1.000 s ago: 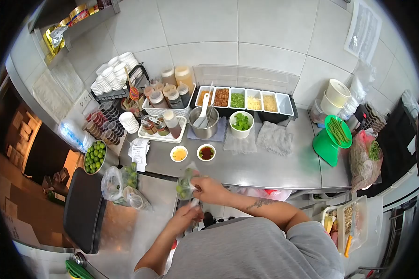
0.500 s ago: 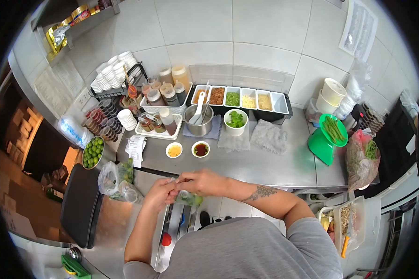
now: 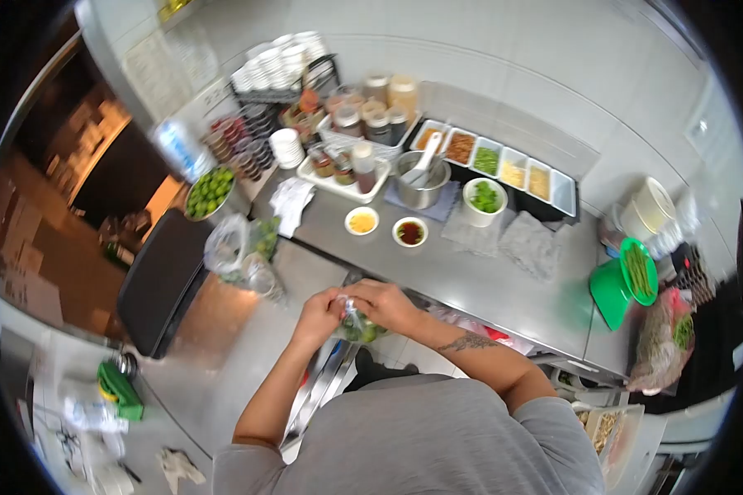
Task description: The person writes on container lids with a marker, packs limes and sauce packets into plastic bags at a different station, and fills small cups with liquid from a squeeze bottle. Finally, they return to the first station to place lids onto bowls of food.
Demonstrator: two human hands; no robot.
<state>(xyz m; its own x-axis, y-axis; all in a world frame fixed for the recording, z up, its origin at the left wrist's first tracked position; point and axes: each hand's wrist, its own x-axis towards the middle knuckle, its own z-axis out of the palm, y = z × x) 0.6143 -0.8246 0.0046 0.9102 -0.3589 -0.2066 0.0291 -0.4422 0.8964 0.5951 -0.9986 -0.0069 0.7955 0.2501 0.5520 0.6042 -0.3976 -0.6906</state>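
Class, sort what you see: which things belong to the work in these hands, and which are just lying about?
In the job: left hand, right hand, clear bag of green produce; probably the similar bags nearby.

Apparently lying about: green scale, grey cloth, steel pot.

held bag (image 3: 362,332): clear, green inside | shirt (image 3: 404,437): grey (plain) | scale (image 3: 608,295): green

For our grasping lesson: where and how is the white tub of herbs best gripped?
Probably grip the tub by its wall below the rim, from the near side: it stands upright, that side is unobstructed, herbs sit in its open top and trays stand behind.
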